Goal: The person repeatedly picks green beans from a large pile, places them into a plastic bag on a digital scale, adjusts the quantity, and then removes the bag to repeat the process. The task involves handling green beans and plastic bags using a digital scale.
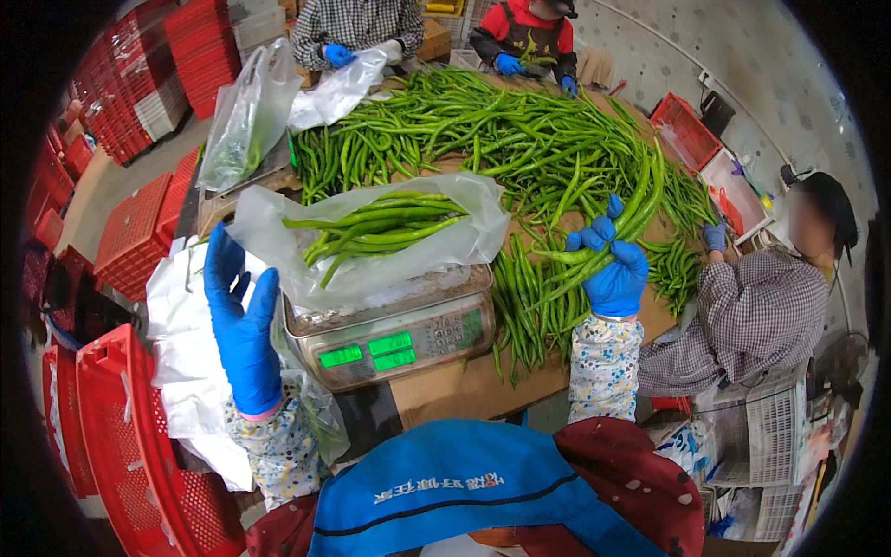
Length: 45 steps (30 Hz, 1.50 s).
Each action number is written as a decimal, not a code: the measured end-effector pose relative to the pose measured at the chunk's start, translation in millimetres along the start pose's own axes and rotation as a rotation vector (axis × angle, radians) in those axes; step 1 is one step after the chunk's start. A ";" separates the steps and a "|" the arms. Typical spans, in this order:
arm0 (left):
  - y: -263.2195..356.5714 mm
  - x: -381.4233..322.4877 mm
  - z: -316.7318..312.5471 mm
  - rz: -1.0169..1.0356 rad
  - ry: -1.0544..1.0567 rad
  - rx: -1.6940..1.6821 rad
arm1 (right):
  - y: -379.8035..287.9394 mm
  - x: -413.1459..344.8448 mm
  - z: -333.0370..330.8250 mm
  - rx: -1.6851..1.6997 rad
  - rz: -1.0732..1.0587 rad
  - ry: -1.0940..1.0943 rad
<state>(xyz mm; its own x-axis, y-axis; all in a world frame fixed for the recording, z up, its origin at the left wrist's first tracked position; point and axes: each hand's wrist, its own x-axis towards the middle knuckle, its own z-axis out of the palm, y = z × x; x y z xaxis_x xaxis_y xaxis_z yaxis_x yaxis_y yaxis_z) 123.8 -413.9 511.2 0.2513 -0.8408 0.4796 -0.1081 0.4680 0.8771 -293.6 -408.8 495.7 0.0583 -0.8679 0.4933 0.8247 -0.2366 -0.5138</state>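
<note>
Several long green chili peppers (383,226) lie in an opened clear plastic bag (480,209), which rests on the metal pan of a digital scale (411,341) with green lit displays. My left hand (243,327), in a blue glove, is raised at the scale's left side, fingers and thumb apart, holding nothing. My right hand (612,264), also blue-gloved, grips a few long green chili peppers (644,195) to the right of the scale. Beyond the scale a large heap of green chili peppers (501,132) spreads over the table (487,393).
White plastic bags (181,320) hang left of the scale, near red perforated crates (125,418). A filled clear bag (243,132) sits on another scale at the back left. Co-workers with gloved hands are across the table and at the right (759,306).
</note>
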 end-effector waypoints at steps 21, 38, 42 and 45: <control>12.1 -54.4 101.3 -0.090 -0.706 -0.146 | 69.1 14.5 49.4 0.089 0.123 -0.053; -21.9 -55.6 77.8 -0.219 -0.596 0.033 | 95.6 22.3 49.8 0.230 0.123 -0.003; -25.9 -57.9 74.6 -0.555 -0.674 -0.257 | 99.6 23.1 51.8 0.223 0.122 0.041; -31.6 -63.6 77.4 -0.743 -0.792 -0.468 | 100.5 23.3 55.4 0.172 0.096 0.061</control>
<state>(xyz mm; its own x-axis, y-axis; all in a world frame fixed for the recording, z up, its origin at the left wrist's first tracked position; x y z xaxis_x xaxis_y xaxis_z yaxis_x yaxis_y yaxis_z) 36.8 -396.3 455.0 -0.5803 -0.8060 -0.1165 0.2171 -0.2909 0.9318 -178.1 -428.7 494.4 0.1121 -0.9088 0.4018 0.9012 -0.0774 -0.4264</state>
